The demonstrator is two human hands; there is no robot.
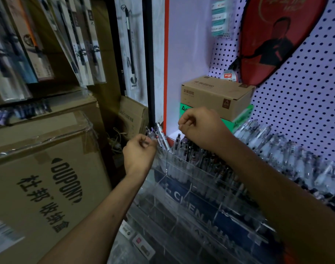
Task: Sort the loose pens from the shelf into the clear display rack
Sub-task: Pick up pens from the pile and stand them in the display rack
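Observation:
A clear acrylic display rack (183, 189) with tiered compartments stands low in the middle, its top row packed with pens (199, 155). My left hand (139, 151) grips a small bunch of pens (156, 133) at the rack's upper left corner, their tips pointing up. My right hand (200, 127) hovers above the top row with curled fingers; whether it holds a pen is hidden. More clear pens (280, 147) lie in a long row on the shelf to the right.
Large taped cardboard boxes (43, 168) fill the left side. A brown carton (216, 96) sits on a green box behind my right hand. A perforated wall panel (299, 96) holds a red racket cover (277, 37). Packaged brushes (130, 48) hang at the top left.

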